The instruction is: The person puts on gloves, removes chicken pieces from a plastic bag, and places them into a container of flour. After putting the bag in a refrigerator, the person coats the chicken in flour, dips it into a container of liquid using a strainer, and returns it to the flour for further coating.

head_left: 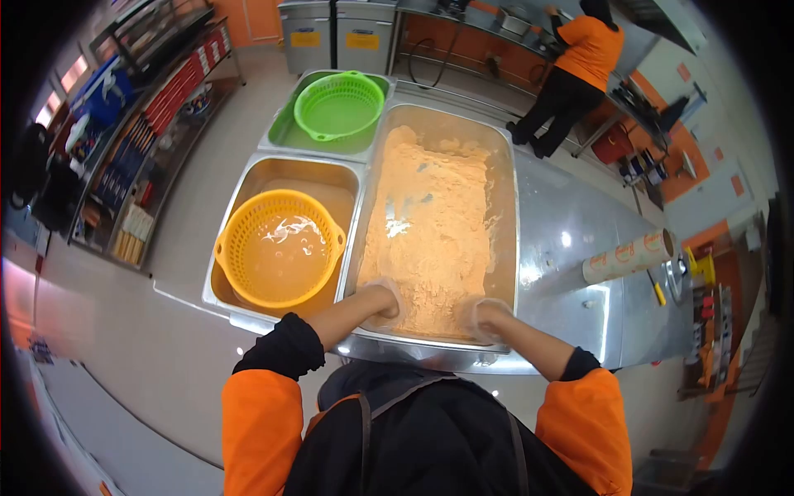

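A deep metal pan (506,207) holds a wide bed of pale orange powder that looks like breading flour (438,215). My left hand (387,302), in a clear plastic glove, reaches into the near left part of the flour. At the near right corner, my right hand (488,319) is also gloved and down in the flour. The fingers of both hands are sunk in or hidden by it, so what they hold, if anything, does not show. The flour between my hands is rough and crumbly; farther back some bare metal shows through.
Left of the pan, a yellow basket (236,277) sits in a metal tub of cloudy liquid. Behind it, a green basket (310,124) rests in another tub. A cling-film roll (628,258) lies on the steel table (550,223). A co-worker (579,74) stands at the far counter.
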The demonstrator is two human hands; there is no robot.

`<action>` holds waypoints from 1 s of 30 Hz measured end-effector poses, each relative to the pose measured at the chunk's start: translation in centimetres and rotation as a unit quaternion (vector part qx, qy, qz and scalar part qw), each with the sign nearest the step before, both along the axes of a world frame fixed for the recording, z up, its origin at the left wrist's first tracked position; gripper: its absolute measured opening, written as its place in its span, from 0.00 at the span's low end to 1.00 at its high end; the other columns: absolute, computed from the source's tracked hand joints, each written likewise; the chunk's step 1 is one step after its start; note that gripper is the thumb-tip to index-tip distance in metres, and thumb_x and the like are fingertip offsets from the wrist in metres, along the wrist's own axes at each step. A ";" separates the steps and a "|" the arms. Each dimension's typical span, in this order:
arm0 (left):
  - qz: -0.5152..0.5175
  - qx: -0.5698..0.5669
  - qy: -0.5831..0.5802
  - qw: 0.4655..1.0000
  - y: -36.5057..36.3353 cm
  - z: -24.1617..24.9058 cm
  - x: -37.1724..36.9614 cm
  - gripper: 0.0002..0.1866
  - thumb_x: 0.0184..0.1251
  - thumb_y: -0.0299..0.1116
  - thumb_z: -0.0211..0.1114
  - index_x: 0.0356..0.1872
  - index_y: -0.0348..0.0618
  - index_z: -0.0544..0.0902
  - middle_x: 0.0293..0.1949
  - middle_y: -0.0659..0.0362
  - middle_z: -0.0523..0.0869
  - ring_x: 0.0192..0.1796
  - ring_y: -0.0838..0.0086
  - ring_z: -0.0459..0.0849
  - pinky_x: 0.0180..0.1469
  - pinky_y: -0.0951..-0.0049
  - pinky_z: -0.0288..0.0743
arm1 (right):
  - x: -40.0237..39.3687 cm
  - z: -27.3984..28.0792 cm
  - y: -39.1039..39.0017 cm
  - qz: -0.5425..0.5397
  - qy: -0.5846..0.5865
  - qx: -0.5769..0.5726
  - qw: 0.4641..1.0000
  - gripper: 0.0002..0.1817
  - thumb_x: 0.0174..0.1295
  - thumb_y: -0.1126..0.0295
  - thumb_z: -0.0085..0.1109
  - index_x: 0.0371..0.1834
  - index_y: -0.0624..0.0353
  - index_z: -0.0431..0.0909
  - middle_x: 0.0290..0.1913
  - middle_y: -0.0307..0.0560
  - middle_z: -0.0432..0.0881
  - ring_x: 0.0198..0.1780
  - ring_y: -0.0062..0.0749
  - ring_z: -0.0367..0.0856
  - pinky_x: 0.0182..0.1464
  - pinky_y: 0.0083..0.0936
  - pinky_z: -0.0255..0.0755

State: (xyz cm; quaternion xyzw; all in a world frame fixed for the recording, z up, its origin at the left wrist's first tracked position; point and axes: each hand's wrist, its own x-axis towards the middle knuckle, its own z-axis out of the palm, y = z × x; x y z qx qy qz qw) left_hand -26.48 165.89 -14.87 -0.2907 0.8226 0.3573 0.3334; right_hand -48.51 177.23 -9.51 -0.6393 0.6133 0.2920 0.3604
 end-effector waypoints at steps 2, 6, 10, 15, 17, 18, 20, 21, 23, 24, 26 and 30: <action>0.083 0.133 0.035 0.987 0.1 -9.1 -0.3 0.12 0.56 0.34 0.57 0.39 0.44 0.83 0.37 0.55 0.83 0.40 0.66 0.80 0.39 0.65 0.72 | 1.9 0.9 -0.1 0.023 0.017 -0.036 0.999 0.07 0.52 0.73 0.52 0.26 0.56 0.82 0.26 0.45 0.81 0.28 0.35 0.80 0.26 0.31 0.70; 0.272 0.310 0.071 0.908 1.2 -6.3 -1.6 0.10 0.60 0.36 0.55 0.35 0.44 0.82 0.31 0.58 0.81 0.33 0.72 0.78 0.31 0.67 0.70 | 3.6 1.8 0.9 0.074 0.063 -0.097 0.990 0.04 0.48 0.75 0.56 0.24 0.56 0.81 0.24 0.43 0.79 0.26 0.34 0.79 0.21 0.32 0.68; 0.416 0.288 0.126 0.853 2.2 3.9 -2.4 0.09 0.64 0.36 0.53 0.28 0.47 0.80 0.23 0.63 0.75 0.27 0.77 0.74 0.27 0.68 0.70 | 1.4 -2.4 1.2 -0.354 -0.125 -0.150 0.915 0.04 0.49 0.74 0.56 0.27 0.58 0.80 0.24 0.44 0.78 0.26 0.33 0.80 0.25 0.31 0.73; 0.086 -0.128 0.266 0.952 -2.5 5.3 0.0 0.15 0.67 0.40 0.49 0.30 0.43 0.82 0.29 0.54 0.83 0.32 0.65 0.82 0.34 0.63 0.74 | 0.8 3.4 -0.4 -0.108 0.034 -0.184 0.976 0.11 0.57 0.70 0.53 0.40 0.60 0.78 0.30 0.45 0.81 0.34 0.33 0.82 0.34 0.27 0.76; -0.087 -0.285 0.207 0.932 -4.0 7.4 -0.4 0.21 0.69 0.46 0.46 0.34 0.42 0.82 0.35 0.49 0.84 0.38 0.60 0.84 0.39 0.61 0.74 | -0.7 1.7 -1.6 -0.138 0.038 -0.168 0.975 0.16 0.63 0.63 0.48 0.49 0.59 0.76 0.39 0.46 0.83 0.43 0.35 0.82 0.42 0.24 0.75; -0.058 -0.273 0.180 0.943 -4.3 8.2 -1.0 0.24 0.69 0.50 0.44 0.37 0.42 0.82 0.39 0.46 0.83 0.42 0.58 0.83 0.42 0.61 0.74 | -1.8 -1.0 -2.0 -0.308 -0.061 -0.155 0.937 0.18 0.65 0.61 0.46 0.51 0.59 0.76 0.44 0.47 0.82 0.46 0.36 0.81 0.45 0.23 0.74; 0.088 -0.195 0.142 0.966 -4.1 7.4 -2.1 0.29 0.69 0.56 0.40 0.43 0.43 0.82 0.45 0.44 0.82 0.49 0.56 0.82 0.49 0.61 0.73 | -1.9 -2.5 -2.3 -0.475 -0.154 -0.142 0.855 0.20 0.67 0.58 0.44 0.54 0.59 0.74 0.51 0.47 0.80 0.52 0.37 0.78 0.50 0.24 0.72; 0.203 -0.126 0.131 0.962 -4.3 5.4 -3.0 0.31 0.68 0.59 0.39 0.46 0.44 0.82 0.48 0.45 0.82 0.51 0.56 0.81 0.51 0.61 0.72 | -0.9 -2.4 -2.6 -0.486 -0.150 -0.151 0.848 0.21 0.68 0.57 0.43 0.55 0.60 0.73 0.52 0.47 0.78 0.53 0.37 0.76 0.52 0.25 0.71; 0.345 -0.052 0.120 0.930 -3.7 3.8 -4.8 0.34 0.67 0.62 0.37 0.51 0.45 0.80 0.51 0.46 0.80 0.55 0.56 0.79 0.55 0.62 0.69 | 1.5 -1.7 -3.8 -0.508 -0.140 -0.170 0.833 0.23 0.68 0.56 0.43 0.57 0.60 0.71 0.56 0.47 0.75 0.57 0.36 0.73 0.55 0.28 0.68; 0.373 -0.048 0.119 0.919 -2.5 3.5 -5.8 0.35 0.66 0.63 0.37 0.52 0.45 0.79 0.52 0.46 0.80 0.56 0.56 0.77 0.56 0.62 0.68 | 2.8 -1.6 -4.3 -0.519 -0.135 -0.178 0.825 0.24 0.68 0.55 0.42 0.58 0.61 0.70 0.58 0.46 0.73 0.58 0.35 0.71 0.57 0.29 0.67; 0.382 -0.083 0.163 0.906 -0.5 1.9 -6.6 0.36 0.65 0.64 0.38 0.55 0.44 0.78 0.53 0.47 0.79 0.57 0.56 0.77 0.57 0.63 0.67 | 4.3 -2.8 -5.2 -0.589 -0.206 -0.171 0.762 0.24 0.68 0.54 0.42 0.59 0.60 0.69 0.59 0.46 0.72 0.59 0.35 0.69 0.58 0.31 0.65; 0.401 -0.041 0.208 0.891 1.0 0.5 -6.6 0.35 0.65 0.63 0.41 0.55 0.42 0.77 0.55 0.48 0.79 0.55 0.58 0.79 0.55 0.64 0.70 | 6.2 -7.7 -6.1 -0.691 -0.436 -0.149 0.557 0.21 0.67 0.56 0.45 0.57 0.57 0.71 0.54 0.45 0.73 0.52 0.34 0.71 0.55 0.29 0.66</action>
